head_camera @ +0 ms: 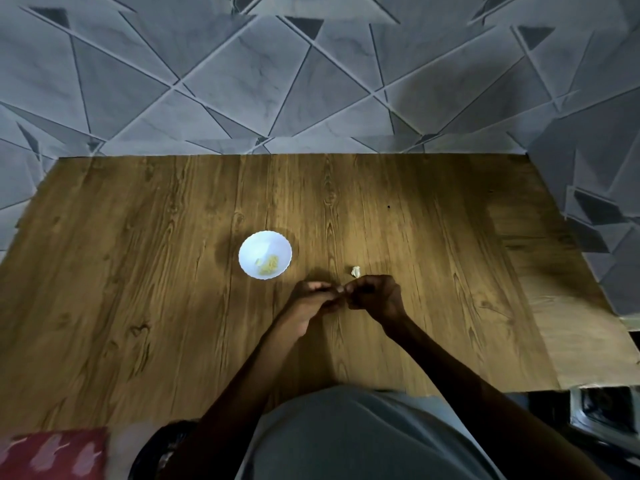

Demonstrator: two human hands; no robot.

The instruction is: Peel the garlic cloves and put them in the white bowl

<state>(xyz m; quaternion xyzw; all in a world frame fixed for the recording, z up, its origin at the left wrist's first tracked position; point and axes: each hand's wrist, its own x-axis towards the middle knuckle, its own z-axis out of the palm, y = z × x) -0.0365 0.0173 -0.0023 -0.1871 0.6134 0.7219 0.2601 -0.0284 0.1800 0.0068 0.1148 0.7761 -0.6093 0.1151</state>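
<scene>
surface: brown wood-grain top filling the middle of the frame, its far edge running straight across just above centre.
white bowl: small and scallop-rimmed, standing upright on the surface a little left of centre, apart from both hands.
peeled garlic: a few pale yellow pieces lying inside the white bowl, on its lower right side.
white garlic piece: one small white bit lying on the surface right of the bowl, just above the right grip and clear of it; too small to tell whether it is a whole clove or loose skin.
left grip: just below and right of the bowl, fingers curled with the tips pointing right; I cannot tell whether they pinch anything.
right grip: fingers curled, tips pointing left and meeting the left grip's tips at frame centre; anything held there is hidden, so I cannot tell.
forearms: both bare, rising from the bottom of the frame and converging.
grey garment: bottom centre, on the person's body.
red cloth: bottom left corner, with pale markings.
grey tiles: angular triangle pattern across the upper frame.
</scene>
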